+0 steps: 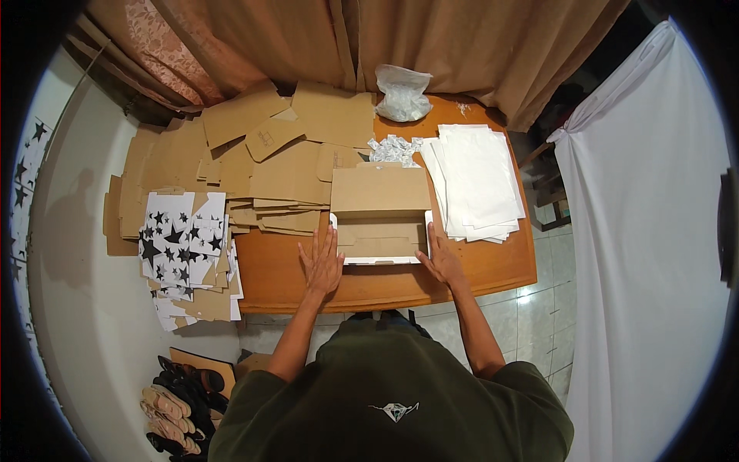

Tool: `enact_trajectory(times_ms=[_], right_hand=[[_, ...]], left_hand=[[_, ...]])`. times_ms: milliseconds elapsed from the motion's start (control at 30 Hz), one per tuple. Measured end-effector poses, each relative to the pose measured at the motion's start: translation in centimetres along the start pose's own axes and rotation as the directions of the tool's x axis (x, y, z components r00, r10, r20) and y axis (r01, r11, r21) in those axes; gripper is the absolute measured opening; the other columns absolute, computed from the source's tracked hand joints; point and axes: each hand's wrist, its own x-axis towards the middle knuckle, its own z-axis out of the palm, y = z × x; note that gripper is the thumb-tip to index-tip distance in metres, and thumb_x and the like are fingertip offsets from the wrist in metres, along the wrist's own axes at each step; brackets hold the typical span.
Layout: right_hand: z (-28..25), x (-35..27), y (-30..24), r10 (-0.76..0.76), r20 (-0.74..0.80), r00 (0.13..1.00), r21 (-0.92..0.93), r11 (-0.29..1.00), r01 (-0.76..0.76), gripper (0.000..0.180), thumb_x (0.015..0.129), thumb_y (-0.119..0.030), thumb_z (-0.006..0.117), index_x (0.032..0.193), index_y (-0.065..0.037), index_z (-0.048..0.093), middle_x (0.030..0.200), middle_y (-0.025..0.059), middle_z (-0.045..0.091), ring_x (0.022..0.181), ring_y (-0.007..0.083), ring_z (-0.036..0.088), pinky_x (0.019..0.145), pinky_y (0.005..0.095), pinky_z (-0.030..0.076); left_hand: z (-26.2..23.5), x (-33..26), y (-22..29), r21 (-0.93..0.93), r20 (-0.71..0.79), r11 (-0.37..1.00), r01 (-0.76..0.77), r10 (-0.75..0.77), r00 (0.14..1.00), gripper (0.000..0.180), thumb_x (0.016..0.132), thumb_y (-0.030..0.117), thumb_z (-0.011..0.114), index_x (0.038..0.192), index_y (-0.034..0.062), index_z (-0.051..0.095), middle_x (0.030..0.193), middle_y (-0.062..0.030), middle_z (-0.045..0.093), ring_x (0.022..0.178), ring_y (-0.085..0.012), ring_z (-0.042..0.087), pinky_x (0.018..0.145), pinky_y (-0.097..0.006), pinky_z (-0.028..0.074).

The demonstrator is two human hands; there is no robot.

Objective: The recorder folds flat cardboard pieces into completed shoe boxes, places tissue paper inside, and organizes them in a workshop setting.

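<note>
A cardboard box (380, 260), white outside and brown inside, sits at the table's near edge in front of me. Its lid (380, 191) is folded back on the far side, and nothing shows inside the box. My left hand (323, 264) lies along the box's left wall with fingers stretched and spread. Against the right wall rests my right hand (442, 262), its fingers also extended. Both hands touch the box from outside, and neither is closed around anything.
Flat brown cardboard pieces (285, 179) cover the table's left half. Star-printed cardboard sheets (181, 239) overhang its left edge. White paper sheets (479, 181) are stacked to the right. Behind the box are small clear packets (394, 150) and a filled plastic bag (404, 96).
</note>
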Motion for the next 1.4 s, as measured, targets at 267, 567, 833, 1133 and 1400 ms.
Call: enact_trajectory(times_ms=[267, 567, 833, 1133, 1400], right_hand=[[1.1, 0.1, -0.2, -0.008, -0.083, 0.997, -0.2, 0.98, -0.009, 0.089, 0.099, -0.047, 0.056, 0.164, -0.012, 0.006, 0.132, 0.0286, 0.054, 0.111, 0.0499, 0.059, 0.092, 0.0556, 0.051], [1.7, -0.9, 0.4, 0.045, -0.115, 0.992, -0.086, 0.995, -0.055, 0.088, 0.1, -0.047, 0.055, 0.164, -0.01, 0.009, 0.135, 0.0323, 0.051, 0.117, 0.0513, 0.055, 0.098, 0.0544, 0.048], [-1.8, -2.9, 1.3, 0.039, -0.415, 0.909, 0.242, 0.968, 0.069, 0.085, 0.102, -0.046, 0.055, 0.16, 0.002, 0.016, 0.146, 0.0352, 0.044, 0.135, 0.0486, 0.043, 0.114, 0.0505, 0.034], [-7.6, -4.5, 8.7, 0.153, -0.445, 0.882, 0.284, 0.959, -0.023, 0.081, 0.102, -0.044, 0.057, 0.159, 0.003, 0.023, 0.148, 0.0319, 0.043, 0.138, 0.0447, 0.041, 0.115, 0.048, 0.034], [-10.8, -3.2, 17.9, 0.079, -0.39, 0.917, 0.264, 0.964, 0.03, 0.075, 0.103, -0.043, 0.057, 0.156, 0.002, 0.029, 0.149, 0.0298, 0.043, 0.138, 0.0444, 0.041, 0.116, 0.049, 0.033]], left_hand=[[0.7, -0.1, 0.3, 0.108, -0.013, 0.994, 0.029, -0.027, 1.0, 0.068, 0.102, 0.031, 0.041, 0.162, 0.0062, 0.023, 0.172, -0.0006, 0.013, 0.158, -0.0341, 0.007, 0.117, -0.073, -0.004], [-1.3, 0.8, 0.9, -0.016, 0.117, 0.998, 0.064, -0.062, 0.991, 0.069, 0.104, 0.037, 0.041, 0.162, 0.0065, 0.022, 0.172, -0.0034, 0.012, 0.157, -0.0379, 0.006, 0.116, -0.075, -0.002], [-4.1, 2.9, 6.2, -0.362, -0.023, 0.932, 0.03, -0.041, 0.999, 0.077, 0.104, 0.049, 0.046, 0.163, 0.01, 0.017, 0.171, -0.0135, 0.013, 0.156, -0.0419, 0.006, 0.116, -0.075, 0.003], [-5.6, 6.9, 18.9, -0.55, -0.077, 0.816, -0.178, 0.162, 0.984, 0.079, 0.103, 0.048, 0.053, 0.161, 0.0064, 0.02, 0.166, -0.0263, 0.015, 0.153, -0.0457, 0.015, 0.121, -0.064, 0.013], [-0.2, 11.3, 29.1, -0.58, -0.097, 0.769, -0.27, 0.264, 0.96, 0.074, 0.104, 0.043, 0.054, 0.157, -0.0006, 0.027, 0.159, -0.0327, 0.026, 0.148, -0.0468, 0.027, 0.121, -0.052, 0.025]])
